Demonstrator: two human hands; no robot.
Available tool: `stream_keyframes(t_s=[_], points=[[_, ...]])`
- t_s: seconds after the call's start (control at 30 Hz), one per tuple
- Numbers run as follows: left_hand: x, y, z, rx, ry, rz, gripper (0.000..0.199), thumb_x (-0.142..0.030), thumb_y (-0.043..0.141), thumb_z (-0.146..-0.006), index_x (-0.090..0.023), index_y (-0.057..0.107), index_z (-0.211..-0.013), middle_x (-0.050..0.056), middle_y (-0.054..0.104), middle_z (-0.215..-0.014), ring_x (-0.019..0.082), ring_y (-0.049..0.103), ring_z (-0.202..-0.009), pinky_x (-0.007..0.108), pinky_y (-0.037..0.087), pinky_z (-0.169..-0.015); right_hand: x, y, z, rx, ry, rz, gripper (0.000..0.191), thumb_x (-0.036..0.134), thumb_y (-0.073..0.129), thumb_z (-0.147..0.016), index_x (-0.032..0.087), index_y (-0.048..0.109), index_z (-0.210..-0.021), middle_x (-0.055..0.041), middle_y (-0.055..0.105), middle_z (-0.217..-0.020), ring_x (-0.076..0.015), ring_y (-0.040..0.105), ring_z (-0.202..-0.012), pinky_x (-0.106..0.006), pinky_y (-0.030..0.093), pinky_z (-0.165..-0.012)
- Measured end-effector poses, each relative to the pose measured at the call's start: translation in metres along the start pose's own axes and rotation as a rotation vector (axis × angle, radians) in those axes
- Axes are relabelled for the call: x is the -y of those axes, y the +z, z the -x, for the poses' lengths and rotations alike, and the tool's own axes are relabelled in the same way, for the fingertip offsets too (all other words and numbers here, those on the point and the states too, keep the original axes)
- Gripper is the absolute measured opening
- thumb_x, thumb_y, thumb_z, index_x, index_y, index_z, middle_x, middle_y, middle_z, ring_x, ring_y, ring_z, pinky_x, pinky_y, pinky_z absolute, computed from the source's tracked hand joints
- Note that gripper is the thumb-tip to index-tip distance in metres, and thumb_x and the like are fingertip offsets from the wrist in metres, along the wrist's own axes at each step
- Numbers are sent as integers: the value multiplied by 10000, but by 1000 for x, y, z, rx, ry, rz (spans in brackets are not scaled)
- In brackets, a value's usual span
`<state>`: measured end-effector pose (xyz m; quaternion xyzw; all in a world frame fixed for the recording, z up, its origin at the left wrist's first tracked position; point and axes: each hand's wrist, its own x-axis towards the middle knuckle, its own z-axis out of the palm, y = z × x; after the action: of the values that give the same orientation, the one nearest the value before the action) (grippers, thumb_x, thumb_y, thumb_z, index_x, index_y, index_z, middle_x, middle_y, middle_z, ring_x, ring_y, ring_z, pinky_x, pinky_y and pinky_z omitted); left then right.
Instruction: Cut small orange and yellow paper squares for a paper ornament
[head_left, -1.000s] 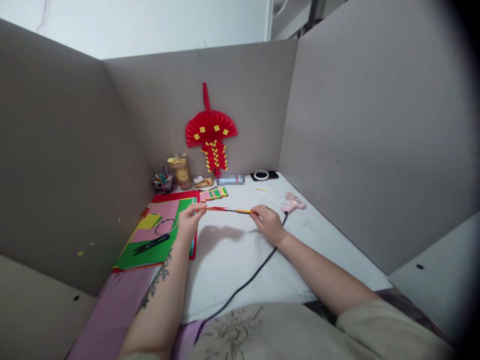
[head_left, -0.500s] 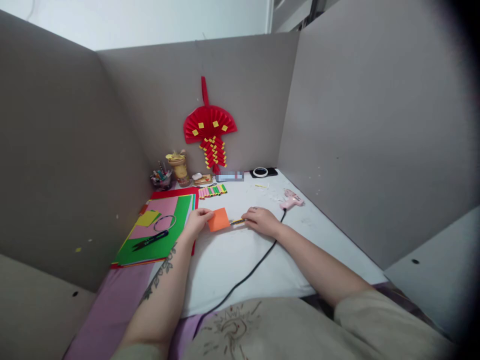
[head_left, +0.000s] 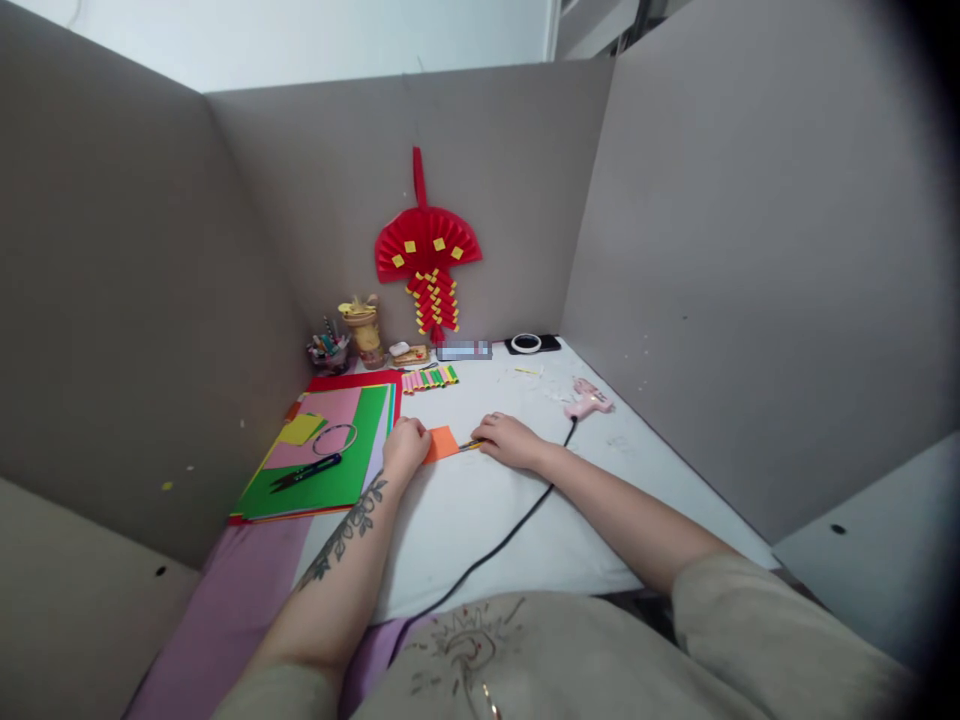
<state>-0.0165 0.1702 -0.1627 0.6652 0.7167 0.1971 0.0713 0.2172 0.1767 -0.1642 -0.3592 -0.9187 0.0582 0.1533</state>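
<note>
A small orange paper square (head_left: 442,444) lay flat, just above or on the white tabletop (head_left: 555,550), between my hands. My left hand (head_left: 407,445) was curled closed over its left edge; I could not tell whether I pinched or pressed it. My right hand (head_left: 510,440) had its fingers closed around a slim yellow-and-dark tool (head_left: 469,445), its tip at the square's right edge. The square was unrolled, so work on this 1 looked barely begun. Beyond it, a row of pink, green and yellow paper rolls (head_left: 430,379) seemed finished; how many were left, I could not tell. Right lay a pink glue gun (head_left: 589,399); left, dark snips (head_left: 306,472) on coloured sheets (head_left: 367,420). On the far wall hung a red fan ornament (head_left: 427,245) with 4 yellow squares.
</note>
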Motion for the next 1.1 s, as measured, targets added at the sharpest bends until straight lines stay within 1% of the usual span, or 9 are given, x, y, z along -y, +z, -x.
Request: stream_keyframes(t_s=[0.23,0.33,0.4,0.5,0.57,0.63,0.8,1.0,1.1], points=[[7,1,-7,-56,-54,47,144,-168,480,-758,-139,615,-716,86,618,-808,180,583,-793,260,412,-724,-6,4,-29,43,-10,69,183,191,530,-847,208,642,-991,-65,604,-926,-176,513,-874,-277,350,-774],[9,1,-5,-49,-67,40,118,-139,508,-739,-138,618,-781,88,607,-877,174,577,-805,255,416,-730,-11,9,-35,28,-8,71,181,186,524,-850,211,638,-989,-61,599,-932,-174,506,-897,-275,351,-790],[10,-1,-1,-84,-60,40,188,-147,527,-740,-148,616,-905,93,583,-991,167,572,-804,257,421,-722,-13,13,-36,16,-3,62,182,184,511,-860,211,635,-989,-60,594,-936,-169,500,-917,-273,352,-810],[10,-2,2,-70,85,38,278,-114,487,-767,-201,639,-984,74,561,-1085,163,565,-842,260,419,-749,-16,18,-34,0,0,55,188,179,497,-867,214,627,-997,-57,584,-949,-163,487,-932,-272,353,-829],[11,-2,2,21,264,33,331,-73,446,-778,-231,689,-938,54,597,-1034,172,556,-895,263,404,-809,-16,20,-32,-7,6,61,193,176,497,-866,218,621,-1008,-56,579,-968,-163,479,-937,-275,354,-838],[12,1,1,89,368,40,368,-62,431,-785,-247,718,-922,45,626,-980,180,552,-920,264,390,-856,-15,20,-31,-7,10,65,199,173,491,-869,221,615,-1017,-55,576,-985,-164,473,-947,-279,354,-849],[12,8,0,109,261,58,346,-127,439,-814,-255,716,-977,47,598,-1058,157,579,-884,224,417,-830,-13,19,-30,1,24,59,207,159,480,-872,220,609,-1022,-52,575,-985,-164,469,-953,-282,359,-852],[10,2,2,224,270,-39,358,-213,445,-831,-319,644,-1109,38,544,-1163,187,551,-956,250,393,-850,-11,18,-28,3,35,62,208,169,468,-883,218,611,-1026,-59,565,-975,-172,455,-960,-283,368,-827],[9,1,2,229,249,-36,367,-202,473,-812,-312,631,-1125,47,539,-1181,201,537,-980,246,377,-852,-11,18,-26,-3,24,51,209,160,469,-882,215,606,-1029,-60,563,-976,-174,450,-957,-281,370,-814]])
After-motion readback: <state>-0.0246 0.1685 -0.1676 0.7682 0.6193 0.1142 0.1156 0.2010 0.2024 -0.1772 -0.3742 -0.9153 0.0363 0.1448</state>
